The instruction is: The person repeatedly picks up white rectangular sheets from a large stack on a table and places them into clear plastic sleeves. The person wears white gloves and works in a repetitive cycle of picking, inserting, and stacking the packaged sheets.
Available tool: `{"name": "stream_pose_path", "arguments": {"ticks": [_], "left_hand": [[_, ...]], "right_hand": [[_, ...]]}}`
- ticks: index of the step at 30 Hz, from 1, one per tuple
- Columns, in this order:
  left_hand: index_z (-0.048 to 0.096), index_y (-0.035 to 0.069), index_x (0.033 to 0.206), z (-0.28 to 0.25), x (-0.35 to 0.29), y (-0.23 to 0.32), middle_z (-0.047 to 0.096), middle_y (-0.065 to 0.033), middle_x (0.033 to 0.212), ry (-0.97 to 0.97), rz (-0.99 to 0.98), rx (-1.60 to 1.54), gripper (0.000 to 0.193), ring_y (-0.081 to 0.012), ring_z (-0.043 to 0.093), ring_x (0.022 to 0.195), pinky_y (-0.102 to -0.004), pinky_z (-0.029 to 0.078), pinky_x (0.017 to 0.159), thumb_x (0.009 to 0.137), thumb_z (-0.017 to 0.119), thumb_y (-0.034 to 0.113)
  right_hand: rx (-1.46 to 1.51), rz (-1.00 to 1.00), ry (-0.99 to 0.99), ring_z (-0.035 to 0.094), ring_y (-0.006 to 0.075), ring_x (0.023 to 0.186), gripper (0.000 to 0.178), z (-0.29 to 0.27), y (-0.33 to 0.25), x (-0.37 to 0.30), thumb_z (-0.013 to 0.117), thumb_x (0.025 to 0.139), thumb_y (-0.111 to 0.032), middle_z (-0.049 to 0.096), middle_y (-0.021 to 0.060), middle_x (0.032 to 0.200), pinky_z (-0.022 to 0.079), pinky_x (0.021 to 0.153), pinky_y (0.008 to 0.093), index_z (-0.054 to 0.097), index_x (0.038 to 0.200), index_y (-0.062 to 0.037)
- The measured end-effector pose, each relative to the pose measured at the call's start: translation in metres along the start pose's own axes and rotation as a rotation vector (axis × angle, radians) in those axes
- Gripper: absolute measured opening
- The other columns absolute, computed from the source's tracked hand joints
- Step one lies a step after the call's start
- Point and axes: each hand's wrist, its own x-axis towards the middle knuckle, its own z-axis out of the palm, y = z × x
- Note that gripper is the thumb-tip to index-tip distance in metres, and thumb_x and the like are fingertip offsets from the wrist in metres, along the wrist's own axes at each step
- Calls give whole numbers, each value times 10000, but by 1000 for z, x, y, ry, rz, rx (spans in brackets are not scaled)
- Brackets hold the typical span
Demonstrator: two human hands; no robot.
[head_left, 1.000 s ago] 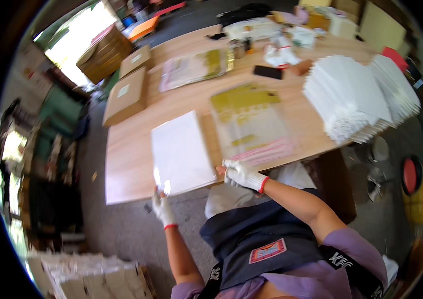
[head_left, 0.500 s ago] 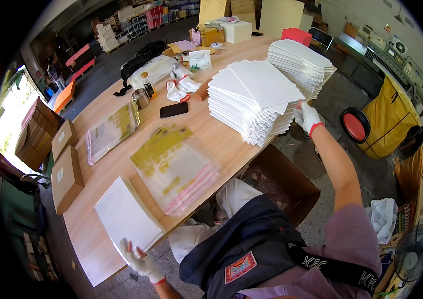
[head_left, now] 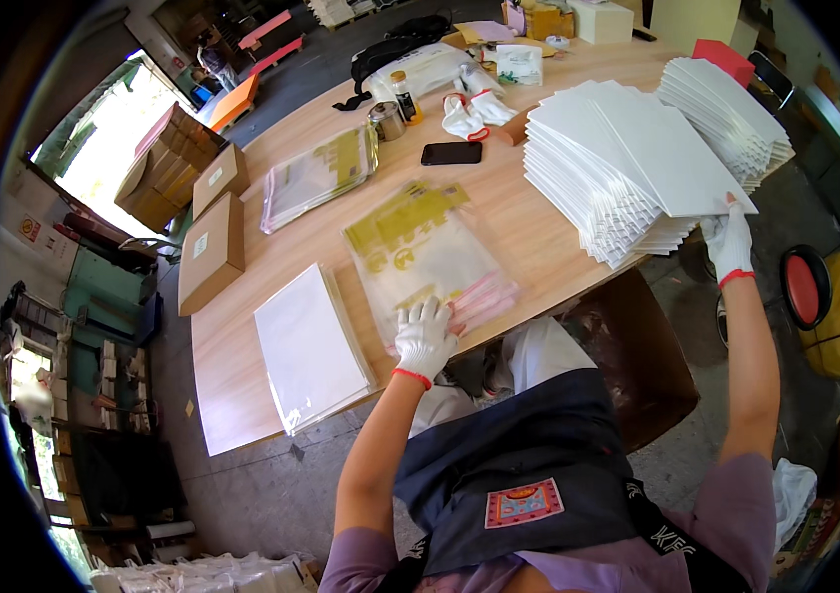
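My left hand, in a white glove with a red cuff, lies with its fingers stretched out on the near end of a stack of clear plastic bags with gold print and pink strips. At the right, my gloved right hand grips the near corner of the top white board, its bare thumb on the upper face. That board lies askew on a tall stack of white boards. Left of the bags, a pile of white sheets in clear film sits at the table's near edge.
More bags, a black phone, a metal tin, a bottle and spare gloves lie farther back on the table. Brown boxes stand along its left edge. An open carton is below.
My left hand has moved from the wrapped sheets to the bags at their right. My right hand now holds the top board's corner, with the board turned toward me. The view has swung left.
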Motion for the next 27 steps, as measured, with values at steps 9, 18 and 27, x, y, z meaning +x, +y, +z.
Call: {"name": "stream_pose_path", "arguments": {"ticks": [9, 18, 27], "left_hand": [[572, 176, 1015, -20, 18, -12, 568, -49, 1053, -194, -155, 39, 291, -306, 580, 954, -426, 512, 738, 734, 644, 202], [594, 115, 928, -3, 10, -23, 590, -78, 990, -6, -183, -293, 269, -317, 574, 919, -426, 477, 734, 669, 556, 53], [608, 87, 843, -8, 9, -15, 624, -73, 943, 241, -192, -227, 162, -274, 593, 762, -368, 495, 657, 707, 552, 18]], "right_hand": [[24, 86, -267, 607, 198, 919, 469, -3, 4, -90, 589, 826, -129, 581, 82, 1097, 522, 754, 317, 426, 1247, -2], [-244, 711, -535, 574, 105, 532, 343, -6, 84, -215, 570, 816, -184, 625, 62, 766, 451, 440, 214, 542, 1066, 49], [-68, 722, -349, 411, 70, 341, 215, -56, 135, -209, 543, 845, -166, 566, 31, 640, 290, 297, 199, 535, 998, -15]]}}
